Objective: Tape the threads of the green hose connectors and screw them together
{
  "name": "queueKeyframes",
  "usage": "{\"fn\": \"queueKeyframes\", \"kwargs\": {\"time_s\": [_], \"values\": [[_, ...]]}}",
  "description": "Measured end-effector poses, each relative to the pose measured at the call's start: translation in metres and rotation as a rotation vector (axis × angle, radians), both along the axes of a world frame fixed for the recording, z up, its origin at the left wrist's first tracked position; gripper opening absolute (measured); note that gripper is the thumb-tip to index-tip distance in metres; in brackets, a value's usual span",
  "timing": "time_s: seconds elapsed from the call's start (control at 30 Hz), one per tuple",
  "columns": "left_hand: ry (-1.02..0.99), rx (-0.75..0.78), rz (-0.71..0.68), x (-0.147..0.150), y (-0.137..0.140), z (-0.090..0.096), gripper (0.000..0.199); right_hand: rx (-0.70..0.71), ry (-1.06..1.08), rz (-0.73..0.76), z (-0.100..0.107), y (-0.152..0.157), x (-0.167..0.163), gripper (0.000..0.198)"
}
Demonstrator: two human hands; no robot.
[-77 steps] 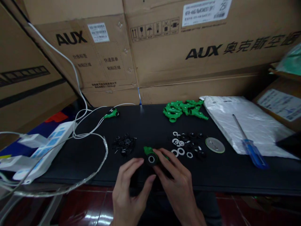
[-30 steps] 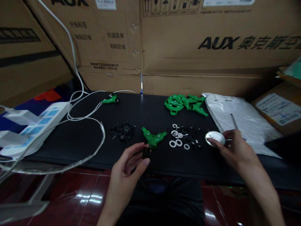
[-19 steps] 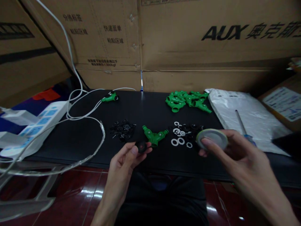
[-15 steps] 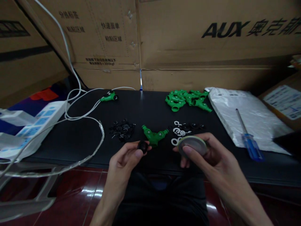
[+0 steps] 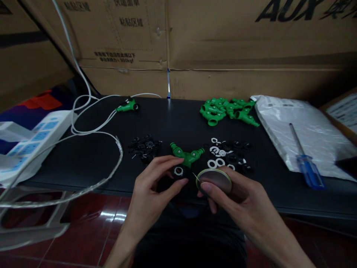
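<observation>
A small black round cap (image 5: 175, 176) with a pale ring in its opening sits between the thumb and fingers of my left hand (image 5: 156, 182). My right hand (image 5: 240, 191) grips a flat round tin (image 5: 216, 179) with a yellow-green rim, its thumb pressed on the grey face. From that thumb tip a thin metal pin (image 5: 194, 174) sticks out toward the cap. Just beyond my left fingers, a green Y-shaped hose connector (image 5: 188, 158) lies on the black table (image 5: 170, 123). What the tin holds, if anything, is hidden.
Small black parts (image 5: 145, 147) lie left of the connector, white washers (image 5: 214, 150) and black caps (image 5: 237, 144) right. Behind are several green connectors (image 5: 213, 109). A blue screwdriver (image 5: 308, 167) rests on a white bag (image 5: 276, 119). Left are a power strip (image 5: 46, 130) and white cable (image 5: 95, 133).
My left hand has moved right and turned the cap so its ringed opening shows. The right hand has come left with the tin, and a pin now shows at its thumb. The view has tilted down.
</observation>
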State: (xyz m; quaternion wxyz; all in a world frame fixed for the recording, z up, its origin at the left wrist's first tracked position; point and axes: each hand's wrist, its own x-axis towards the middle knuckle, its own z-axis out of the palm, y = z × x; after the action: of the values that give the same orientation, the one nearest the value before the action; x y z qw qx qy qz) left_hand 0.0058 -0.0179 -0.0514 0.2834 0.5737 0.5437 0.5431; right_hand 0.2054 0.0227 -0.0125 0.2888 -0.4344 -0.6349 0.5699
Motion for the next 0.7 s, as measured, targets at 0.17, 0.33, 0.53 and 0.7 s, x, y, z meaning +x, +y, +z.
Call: {"fn": "queueKeyframes", "kwargs": {"time_s": [0.17, 0.33, 0.53, 0.7], "values": [[-0.044, -0.055, 0.002, 0.001, -0.003, -0.001, 0.043, 0.038, -0.049, -0.006, 0.002, 0.001, -0.003, 0.022], [0.001, -0.039, 0.017, 0.001, -0.004, 0.001, 0.038, 0.076, -0.089, -0.001, 0.005, 0.002, -0.004, 0.021], [-0.017, 0.006, -0.031, 0.0, -0.006, 0.001, 0.042, 0.096, -0.123, -0.016, 0.007, 0.003, -0.004, 0.022], [-0.065, 0.001, -0.018, 0.002, -0.008, -0.002, 0.046, 0.132, -0.182, 0.008, 0.01, 0.004, -0.002, 0.023]]}}
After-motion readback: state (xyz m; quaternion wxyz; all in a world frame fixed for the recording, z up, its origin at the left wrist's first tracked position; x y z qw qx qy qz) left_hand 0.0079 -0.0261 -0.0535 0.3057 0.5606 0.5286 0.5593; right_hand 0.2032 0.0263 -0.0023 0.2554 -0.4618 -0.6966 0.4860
